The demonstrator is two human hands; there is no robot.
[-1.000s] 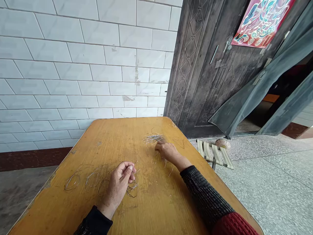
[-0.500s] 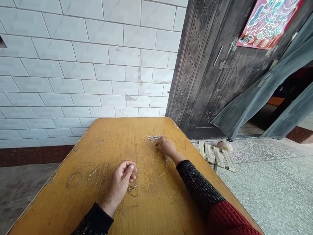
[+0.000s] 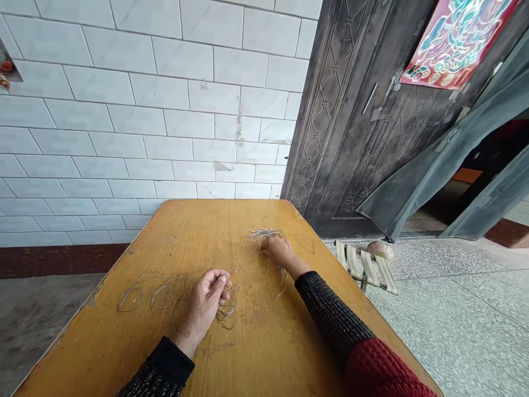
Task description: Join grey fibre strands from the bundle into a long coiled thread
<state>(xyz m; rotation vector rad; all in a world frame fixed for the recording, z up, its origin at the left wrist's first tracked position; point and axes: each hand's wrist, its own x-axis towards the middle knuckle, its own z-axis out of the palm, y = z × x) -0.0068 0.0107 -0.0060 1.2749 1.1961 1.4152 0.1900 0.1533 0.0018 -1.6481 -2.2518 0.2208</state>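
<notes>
My left hand point(image 3: 206, 300) is closed in a pinch over the table's near middle. Fine wire ends show at its fingertips. Beneath and beside it lies a loose coil of thin wire point(image 3: 226, 315), partly hidden by the hand. Two more wire coils, a middle one point(image 3: 162, 296) and a far-left one point(image 3: 129, 299), rest to its left. My right hand point(image 3: 278, 249) reaches down onto a pile of short, thin wire pieces point(image 3: 263, 234). Its fingers are bent together, and what they pinch is too fine to make out. More wire pieces point(image 3: 282, 273) stick out below the wrist.
The worn wooden table point(image 3: 198, 231) stands against a white tiled wall point(image 3: 165, 132). A bent strand point(image 3: 306, 242) lies near its right edge. Right of the table are a strapped folding stool point(image 3: 366, 266), a ball point(image 3: 381, 250), a dark carved door point(image 3: 343, 138) and a grey curtain point(image 3: 430, 171).
My right hand has shifted slightly left and down at the wire pile, and some pieces below it lie differently. My left hand keeps its pinch. The view has tilted a little.
</notes>
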